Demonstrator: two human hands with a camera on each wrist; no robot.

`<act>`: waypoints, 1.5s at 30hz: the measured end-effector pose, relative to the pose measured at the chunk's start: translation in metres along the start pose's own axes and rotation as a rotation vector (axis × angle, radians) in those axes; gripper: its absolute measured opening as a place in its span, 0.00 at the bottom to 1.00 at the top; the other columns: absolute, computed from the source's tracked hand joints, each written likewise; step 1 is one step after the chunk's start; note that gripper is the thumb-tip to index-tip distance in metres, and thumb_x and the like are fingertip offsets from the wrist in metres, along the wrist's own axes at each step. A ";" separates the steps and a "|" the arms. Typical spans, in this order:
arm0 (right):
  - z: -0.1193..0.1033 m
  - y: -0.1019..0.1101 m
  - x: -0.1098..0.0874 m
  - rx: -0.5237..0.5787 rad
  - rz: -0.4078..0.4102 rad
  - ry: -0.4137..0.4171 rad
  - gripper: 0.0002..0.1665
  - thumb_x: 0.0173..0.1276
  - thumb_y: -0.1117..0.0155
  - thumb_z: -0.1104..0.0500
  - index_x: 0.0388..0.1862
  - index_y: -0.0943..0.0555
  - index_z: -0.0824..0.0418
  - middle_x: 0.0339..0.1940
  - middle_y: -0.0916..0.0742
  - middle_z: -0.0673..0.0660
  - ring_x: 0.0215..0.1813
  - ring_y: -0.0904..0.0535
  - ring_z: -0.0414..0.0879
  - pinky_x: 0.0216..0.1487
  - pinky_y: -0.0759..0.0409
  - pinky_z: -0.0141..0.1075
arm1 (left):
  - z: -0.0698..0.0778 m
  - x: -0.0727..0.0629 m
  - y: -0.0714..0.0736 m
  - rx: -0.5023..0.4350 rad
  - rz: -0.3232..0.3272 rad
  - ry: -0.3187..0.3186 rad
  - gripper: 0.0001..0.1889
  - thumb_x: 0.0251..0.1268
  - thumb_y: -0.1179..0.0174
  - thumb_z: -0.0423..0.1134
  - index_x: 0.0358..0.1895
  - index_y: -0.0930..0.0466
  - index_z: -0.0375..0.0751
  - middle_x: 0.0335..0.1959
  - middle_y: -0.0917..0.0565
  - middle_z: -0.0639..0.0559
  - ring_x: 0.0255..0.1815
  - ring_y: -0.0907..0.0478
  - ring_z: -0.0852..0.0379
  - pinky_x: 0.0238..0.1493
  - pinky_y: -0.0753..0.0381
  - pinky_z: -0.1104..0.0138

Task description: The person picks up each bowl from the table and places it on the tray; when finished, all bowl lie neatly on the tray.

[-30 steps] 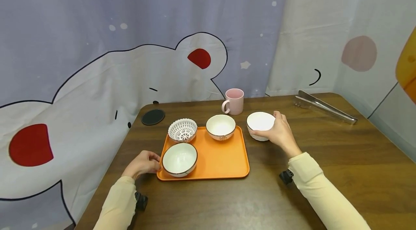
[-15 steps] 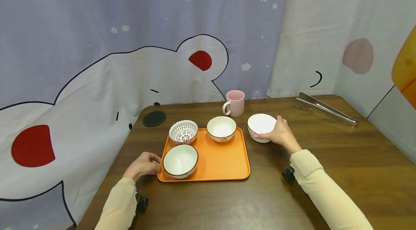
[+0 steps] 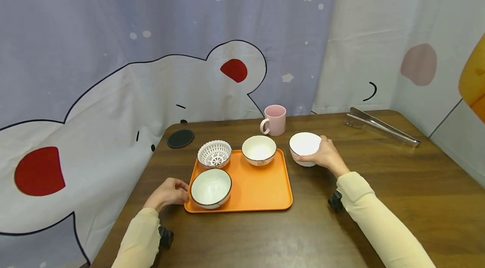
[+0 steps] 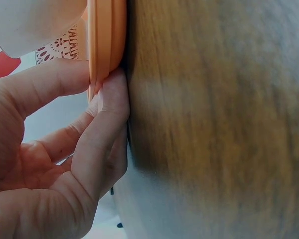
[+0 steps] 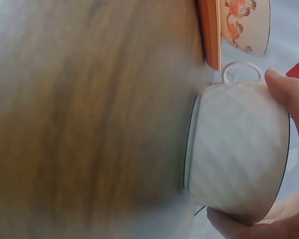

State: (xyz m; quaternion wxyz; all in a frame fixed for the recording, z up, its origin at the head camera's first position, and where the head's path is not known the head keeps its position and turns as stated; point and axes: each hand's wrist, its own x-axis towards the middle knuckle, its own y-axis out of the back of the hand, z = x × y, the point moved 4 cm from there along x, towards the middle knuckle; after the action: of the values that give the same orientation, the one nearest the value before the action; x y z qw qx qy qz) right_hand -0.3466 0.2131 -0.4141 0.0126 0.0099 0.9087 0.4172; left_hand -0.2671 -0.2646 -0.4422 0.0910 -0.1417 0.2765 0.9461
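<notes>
My left hand (image 3: 169,192) pinches the left edge of an orange tray (image 3: 261,188); in the left wrist view the thumb (image 4: 55,82) lies at the rim and curled fingers press its outer side. On the tray's front left stands a dark-rimmed bowl (image 3: 210,188), with a white openwork bowl (image 3: 214,154) behind it. A cream bowl (image 3: 259,150) with a floral print sits at the back. Right of the tray, my right hand (image 3: 328,158) grips a white bowl (image 3: 304,145) by its sides. The right wrist view shows this bowl's diamond-textured wall (image 5: 239,149), thumb and fingers on opposite sides.
A pink mug (image 3: 275,120) stands behind the bowls, its handle to the left. At the back left lies a round black coaster (image 3: 180,138). Metal tongs (image 3: 382,127) lie at the back right of the wooden table (image 3: 242,242). A patterned curtain (image 3: 151,91) hangs behind.
</notes>
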 end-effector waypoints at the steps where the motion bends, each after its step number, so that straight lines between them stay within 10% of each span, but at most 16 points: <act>1: 0.000 0.000 0.000 0.003 0.006 0.003 0.73 0.42 0.20 0.38 0.70 0.49 0.78 0.63 0.32 0.78 0.62 0.31 0.70 0.62 0.29 0.59 | 0.000 0.000 0.000 0.000 -0.001 0.001 0.17 0.47 0.39 0.25 0.44 0.24 0.22 0.30 0.19 0.44 0.30 0.20 0.56 0.39 0.14 0.61; 45: -0.018 0.018 -0.032 0.017 0.069 0.141 0.65 0.40 0.18 0.44 0.67 0.41 0.76 0.60 0.28 0.76 0.61 0.30 0.68 0.61 0.30 0.60 | 0.001 0.001 0.001 0.013 0.011 0.022 0.17 0.48 0.39 0.25 0.44 0.24 0.22 0.30 0.19 0.43 0.30 0.20 0.55 0.40 0.14 0.59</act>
State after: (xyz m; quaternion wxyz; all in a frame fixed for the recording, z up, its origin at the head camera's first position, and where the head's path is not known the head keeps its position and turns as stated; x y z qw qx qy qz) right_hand -0.3147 0.2101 -0.3884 -0.0657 0.0119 0.9099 0.4095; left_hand -0.2688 -0.2645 -0.4410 0.0838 -0.1500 0.2842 0.9432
